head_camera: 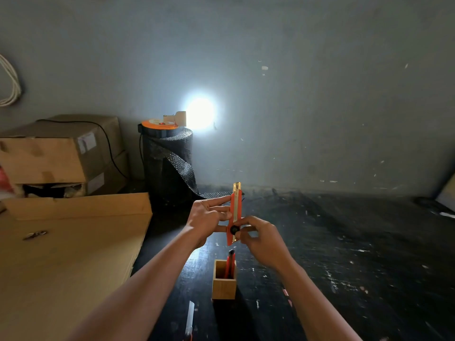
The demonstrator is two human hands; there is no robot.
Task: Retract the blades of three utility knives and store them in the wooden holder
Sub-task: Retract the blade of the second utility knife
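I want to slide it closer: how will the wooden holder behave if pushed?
The wooden holder is probably light, a small thin-walled box. It looks taller than wide, and the red knife leans inside, so a high push may tip it. A low push likely slides it.

Two bare forearms reached into sight from the person's side of the wooden holder (224,279), with no sleeve, watch, band or glove on either. The left hand (208,217) and the right hand (261,239), both above that holder, carried no rings that could be seen. The fingernails were short and plain, where visible.
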